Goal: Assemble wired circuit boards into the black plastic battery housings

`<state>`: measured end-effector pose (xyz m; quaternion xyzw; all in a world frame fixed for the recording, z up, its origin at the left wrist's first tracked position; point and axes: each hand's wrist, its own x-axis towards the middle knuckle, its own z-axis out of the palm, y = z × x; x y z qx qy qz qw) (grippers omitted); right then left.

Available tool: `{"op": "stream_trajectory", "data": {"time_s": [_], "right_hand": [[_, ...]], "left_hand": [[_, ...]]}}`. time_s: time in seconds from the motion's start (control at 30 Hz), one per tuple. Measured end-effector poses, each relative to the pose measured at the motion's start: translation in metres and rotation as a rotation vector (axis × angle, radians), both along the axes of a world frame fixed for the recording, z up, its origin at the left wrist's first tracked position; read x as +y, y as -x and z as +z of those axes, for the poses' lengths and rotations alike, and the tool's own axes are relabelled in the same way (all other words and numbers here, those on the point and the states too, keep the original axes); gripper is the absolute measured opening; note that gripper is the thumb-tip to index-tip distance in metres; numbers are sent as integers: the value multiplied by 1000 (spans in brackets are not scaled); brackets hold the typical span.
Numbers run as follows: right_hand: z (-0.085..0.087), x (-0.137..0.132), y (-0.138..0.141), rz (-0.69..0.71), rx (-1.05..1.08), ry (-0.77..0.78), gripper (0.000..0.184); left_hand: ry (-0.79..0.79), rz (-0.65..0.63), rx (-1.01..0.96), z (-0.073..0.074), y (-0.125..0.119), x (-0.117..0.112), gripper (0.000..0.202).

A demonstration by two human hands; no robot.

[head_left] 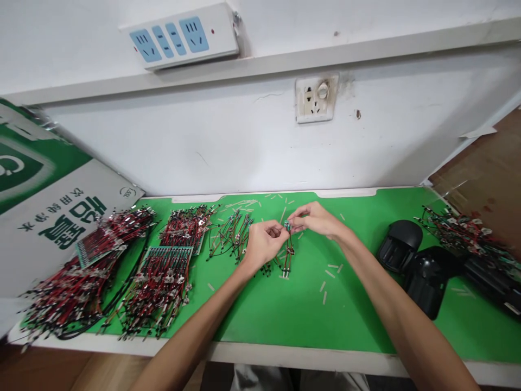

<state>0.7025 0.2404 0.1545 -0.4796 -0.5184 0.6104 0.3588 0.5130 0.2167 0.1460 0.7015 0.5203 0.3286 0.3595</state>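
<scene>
Near the middle of the green mat, my left hand point(264, 241) and my right hand point(313, 219) meet with fingers pinched. Between their fingertips is a small green circuit board point(287, 224). Its red and dark wires point(288, 255) hang down toward the mat, with small connectors at the lower ends. Both hands appear closed on the board; the exact contact is partly covered by the fingers. Just left of my left hand lie several loose wired boards point(234, 233), some hidden behind that hand.
Wired circuit panels point(165, 260) and a larger pile point(77, 288) lie at left beside a printed carton point(61, 201). Pale strips point(330, 273) are scattered over the green mat point(285, 320). Black plastic housings point(401, 244) and more wired parts point(468, 233) sit at right. A wall stands behind.
</scene>
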Motion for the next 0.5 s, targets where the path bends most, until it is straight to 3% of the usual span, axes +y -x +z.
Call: {"op": "stream_trajectory", "data": {"time_s": [0.13,0.27,0.5], "right_hand": [[-1,-1,5,-15,-109,-12,9],[-1,-1,-8,35,-160,-3,6],[0,5,-45,107,-265,-1,10]], "left_hand": [[-59,77,84,0,-5,-5,19],[-46,116,281,12,3,-3,20],[-71,-6,783,31,29,8,18]]}}
